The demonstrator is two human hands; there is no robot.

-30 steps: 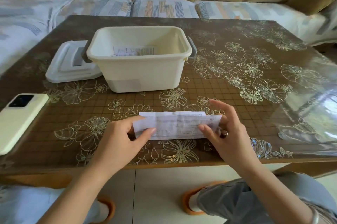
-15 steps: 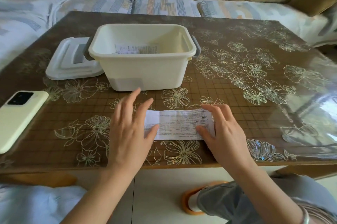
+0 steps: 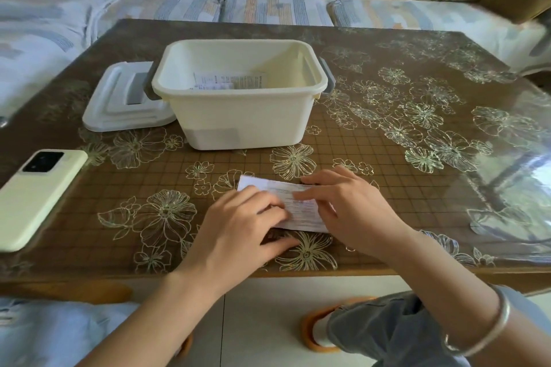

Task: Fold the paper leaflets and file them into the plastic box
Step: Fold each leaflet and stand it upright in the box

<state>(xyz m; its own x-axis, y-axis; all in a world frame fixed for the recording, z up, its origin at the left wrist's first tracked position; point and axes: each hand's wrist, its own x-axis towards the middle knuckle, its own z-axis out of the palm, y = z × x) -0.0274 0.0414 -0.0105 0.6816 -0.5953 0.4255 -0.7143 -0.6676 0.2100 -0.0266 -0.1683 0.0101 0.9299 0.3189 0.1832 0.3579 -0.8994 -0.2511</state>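
Left hand (image 3: 238, 226) and right hand (image 3: 351, 214) press flat and uncurled onto the folded white paper leaflet (image 3: 304, 214), six o'clock of the cream rectangular plastic box (image 3: 238, 119).

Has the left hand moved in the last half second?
Yes. The left hand has slid right, away from the large flower print, and its fingers now press the leaflet.
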